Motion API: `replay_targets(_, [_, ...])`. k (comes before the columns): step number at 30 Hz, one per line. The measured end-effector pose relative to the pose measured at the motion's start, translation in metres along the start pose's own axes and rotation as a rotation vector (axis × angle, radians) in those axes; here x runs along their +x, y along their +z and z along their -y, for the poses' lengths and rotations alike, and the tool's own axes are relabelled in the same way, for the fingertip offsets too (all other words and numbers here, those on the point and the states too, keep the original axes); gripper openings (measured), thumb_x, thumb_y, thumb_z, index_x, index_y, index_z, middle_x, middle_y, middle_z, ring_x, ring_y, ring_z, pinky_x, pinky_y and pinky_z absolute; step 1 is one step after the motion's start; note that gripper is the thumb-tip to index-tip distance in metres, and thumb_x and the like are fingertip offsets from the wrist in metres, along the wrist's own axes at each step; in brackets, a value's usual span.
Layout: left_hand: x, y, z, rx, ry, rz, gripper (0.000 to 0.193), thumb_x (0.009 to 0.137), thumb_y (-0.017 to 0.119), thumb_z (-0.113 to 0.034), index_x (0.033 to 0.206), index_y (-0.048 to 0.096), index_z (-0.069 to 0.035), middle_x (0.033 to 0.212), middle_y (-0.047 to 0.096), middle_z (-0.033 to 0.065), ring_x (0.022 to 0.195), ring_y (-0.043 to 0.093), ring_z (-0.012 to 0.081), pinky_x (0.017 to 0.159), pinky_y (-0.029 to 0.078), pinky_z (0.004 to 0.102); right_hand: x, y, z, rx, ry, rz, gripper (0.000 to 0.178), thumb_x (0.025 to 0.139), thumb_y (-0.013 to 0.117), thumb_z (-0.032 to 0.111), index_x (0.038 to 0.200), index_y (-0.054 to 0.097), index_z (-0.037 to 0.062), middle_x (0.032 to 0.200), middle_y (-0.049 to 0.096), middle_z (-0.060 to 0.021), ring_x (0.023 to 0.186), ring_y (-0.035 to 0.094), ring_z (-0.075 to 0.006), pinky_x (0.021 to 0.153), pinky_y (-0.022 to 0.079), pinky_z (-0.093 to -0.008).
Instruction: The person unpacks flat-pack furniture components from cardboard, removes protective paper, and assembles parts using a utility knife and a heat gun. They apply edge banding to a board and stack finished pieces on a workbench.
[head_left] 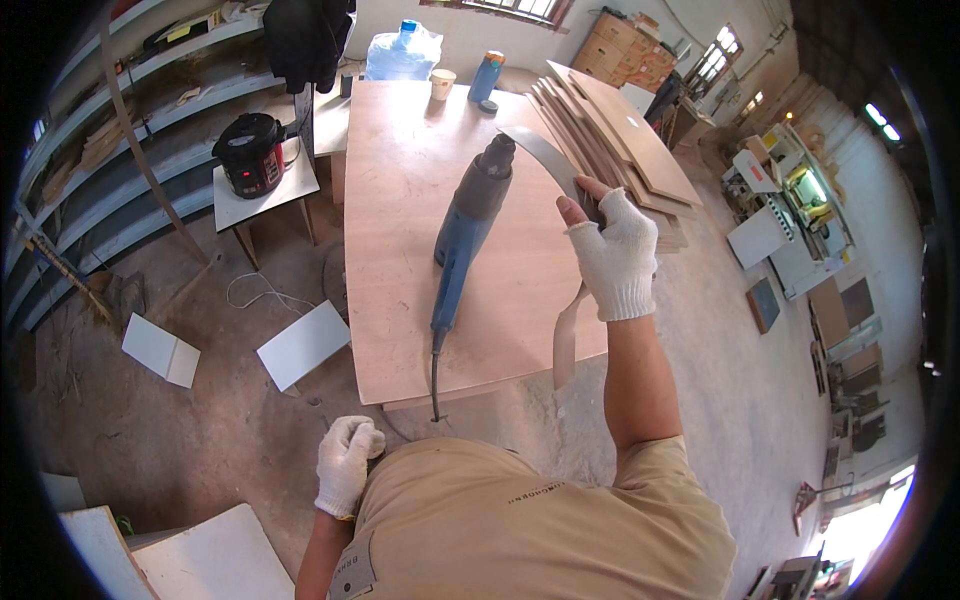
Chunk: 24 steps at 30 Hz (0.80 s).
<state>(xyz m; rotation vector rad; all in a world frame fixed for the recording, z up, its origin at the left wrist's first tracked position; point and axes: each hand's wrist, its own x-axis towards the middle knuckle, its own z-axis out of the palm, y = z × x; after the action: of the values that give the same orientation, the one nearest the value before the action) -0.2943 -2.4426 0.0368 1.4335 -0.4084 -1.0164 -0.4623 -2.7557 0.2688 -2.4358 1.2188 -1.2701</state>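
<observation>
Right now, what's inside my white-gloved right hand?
A flat, curved grey strip shows above and below the white-gloved right hand; whatever that grip covers in between can't be seen.

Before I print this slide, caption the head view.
The gloved right hand holds a thin curved strip beside a blue heat gun lying on a wood-toned panel.

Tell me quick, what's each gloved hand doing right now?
Left hand: curled; can't tell if it's fully closed or holding anything.
Right hand: closed, holding a long, thin grey-beige strip.
</observation>
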Motion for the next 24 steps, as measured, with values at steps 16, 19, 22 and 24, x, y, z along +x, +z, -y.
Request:
replay_targets(16, [0.0041, -0.0006, 0.0026, 0.016, -0.004, 0.022, 0.021, 0.107, 0.061, -0.02, 0.114, 0.067, 0.0, 0.095, 0.074, 0.0082, 0.084, 0.072, 0.0149, 0.078, 0.06, 0.0314, -0.005, 0.0056, 0.0024, 0.057, 0.026, 0.017, 0.039, 0.09, 0.085, 0.022, 0.118, 0.074, -0.0027, 0.1, 0.078, -0.0216, 0.088, 0.079, -0.0299, 0.08, 0.061, -0.037])
replay_targets(19, [0.0046, -0.0014, 0.0028, 0.025, -0.002, 0.018, 0.02, 0.107, 0.062, -0.018, 0.112, 0.067, 0.0, 0.094, 0.074, 0.007, 0.084, 0.072, 0.0142, 0.078, 0.06, 0.0305, -0.0052, 0.0056, 0.0033, 0.049, 0.0, 0.003, 0.039, 0.09, 0.085, 0.022, 0.118, 0.075, -0.0026, 0.099, 0.078, -0.0214, 0.088, 0.079, -0.0298, 0.08, 0.061, -0.0369])
replay_targets(22, [0.0048, -0.0002, -0.0009, 0.045, 0.0, 0.027, 0.02, 0.107, 0.062, -0.018, 0.112, 0.068, 0.0, 0.094, 0.074, 0.0071, 0.084, 0.072, 0.0142, 0.078, 0.06, 0.0306, -0.004, 0.0046, 0.0052, 0.015, -0.032, 0.001, 0.038, 0.093, 0.084, 0.02, 0.122, 0.075, -0.0029, 0.091, 0.077, -0.0143, 0.074, 0.072, -0.015, 0.072, 0.058, -0.0295])
replay_targets(24, [0.0055, 0.0016, -0.0036, 0.049, 0.002, 0.037, 0.02, 0.107, 0.061, -0.019, 0.112, 0.068, 0.0, 0.094, 0.074, 0.0073, 0.084, 0.071, 0.0141, 0.078, 0.059, 0.0306, -0.0016, 0.0082, 0.0022, 0.054, -0.008, -0.005, 0.038, 0.094, 0.083, 0.021, 0.122, 0.075, -0.0028, 0.092, 0.077, -0.0146, 0.076, 0.072, -0.0147, 0.072, 0.058, -0.0297])
